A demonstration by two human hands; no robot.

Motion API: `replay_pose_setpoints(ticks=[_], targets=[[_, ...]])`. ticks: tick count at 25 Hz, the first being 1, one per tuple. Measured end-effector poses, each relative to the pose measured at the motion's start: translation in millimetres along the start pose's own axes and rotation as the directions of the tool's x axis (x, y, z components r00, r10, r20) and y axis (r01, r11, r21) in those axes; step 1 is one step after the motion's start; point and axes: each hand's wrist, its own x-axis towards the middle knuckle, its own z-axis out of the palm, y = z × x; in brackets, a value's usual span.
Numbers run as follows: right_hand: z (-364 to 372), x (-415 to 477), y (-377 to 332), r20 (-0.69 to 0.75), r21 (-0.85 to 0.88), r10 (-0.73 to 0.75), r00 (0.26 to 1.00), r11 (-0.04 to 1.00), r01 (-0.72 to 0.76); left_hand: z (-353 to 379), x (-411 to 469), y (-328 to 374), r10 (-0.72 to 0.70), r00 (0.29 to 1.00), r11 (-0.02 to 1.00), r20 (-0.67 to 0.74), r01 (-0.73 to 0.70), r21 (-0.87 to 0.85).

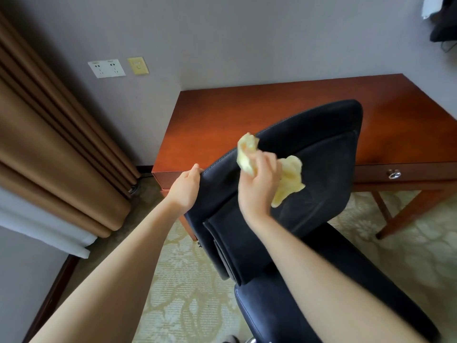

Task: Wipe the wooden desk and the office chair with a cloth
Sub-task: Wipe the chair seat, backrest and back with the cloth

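We face a grey wall [222,33], with a brown curtain [49,144] at the left of the frame and patterned carpet [188,280] below. The wooden desk [247,107] fills the upper right. The black office chair [321,169] sits in the centre, its back in front of the desk. Our left hand [185,188] curls round the left edge of the chair's back. Our right hand [259,179] grips the bunched yellow cloth [289,184] in the centre of the frame, one end hanging in front of the backrest.

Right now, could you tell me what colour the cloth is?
The cloth is pale yellow; the head view shows it best.
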Motion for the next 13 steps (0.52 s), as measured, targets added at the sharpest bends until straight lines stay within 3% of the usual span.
replay_pose_setpoints(ticks=[4,6,8,9,11,13], targets=[[-10,-73,8,0.167,0.055,-0.179,0.970,0.984,0.172,3,-4,-6,0.066,0.997,0.998,-0.048,-0.067,-0.009],[-20,-88,19,0.216,0.048,-0.315,0.924,0.949,0.312,6,-9,-6,0.194,0.970,0.979,-0.145,-0.183,0.087],[-27,-86,29,0.252,0.008,-0.425,0.869,0.899,0.437,8,-15,-4,0.394,0.889,0.905,-0.233,-0.331,0.268],[-29,-82,34,0.260,-0.020,-0.468,0.844,0.872,0.490,8,-17,-3,0.510,0.829,0.827,-0.229,-0.399,0.397],[-30,-72,40,0.261,-0.065,-0.520,0.813,0.831,0.552,10,-18,-2,0.727,0.679,0.559,-0.101,-0.499,0.662],[-31,-64,45,0.258,-0.092,-0.548,0.796,0.806,0.585,11,-15,-1,0.808,0.582,0.300,0.089,-0.537,0.789]])
